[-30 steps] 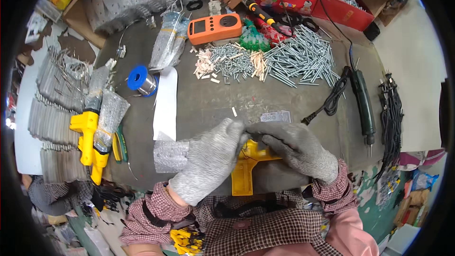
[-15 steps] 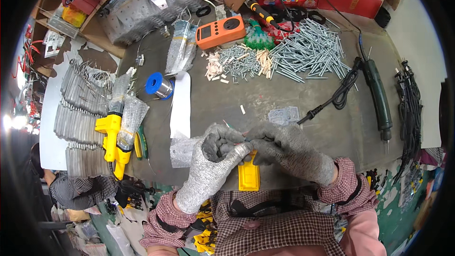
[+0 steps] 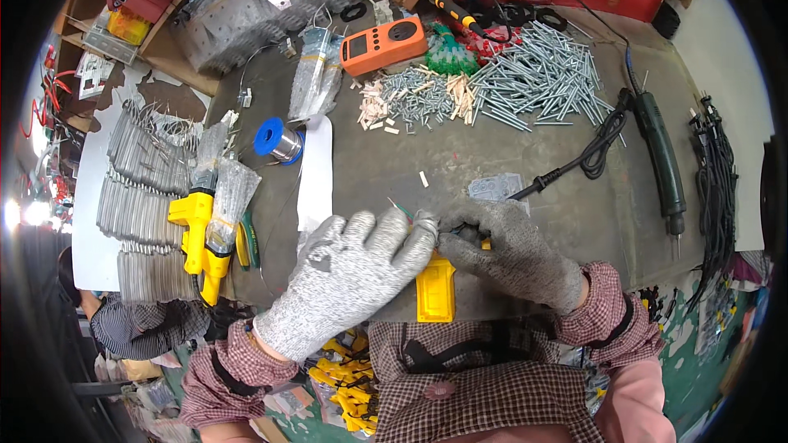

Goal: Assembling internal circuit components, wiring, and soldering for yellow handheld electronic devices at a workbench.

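Both my hands wear grey knitted gloves and meet over the near edge of the table. My right hand (image 3: 513, 254) is closed round the upper end of a yellow plastic housing (image 3: 435, 291). The housing's wider, hollow end points toward me, and a bit of yellow shows between my fingers. My left hand (image 3: 353, 275), back up, brings its index fingertip against my right fingertips. A thin greenish wire (image 3: 400, 207) pokes out beside that fingertip. What lies pinched between the fingertips is hidden.
Ahead lie long screws (image 3: 538, 74), small screws (image 3: 410, 98) and an orange meter (image 3: 383, 47). A solder spool (image 3: 277, 141), yellow tools (image 3: 193, 230) and stacked metal tubes (image 3: 144, 189) are left. At right are a dark electric screwdriver (image 3: 659, 160) and black cables (image 3: 714, 172).
My left hand has turned over to show its back, its fingers less curled. The housing has tilted slightly, still in my right hand. The whole view has shifted a little.
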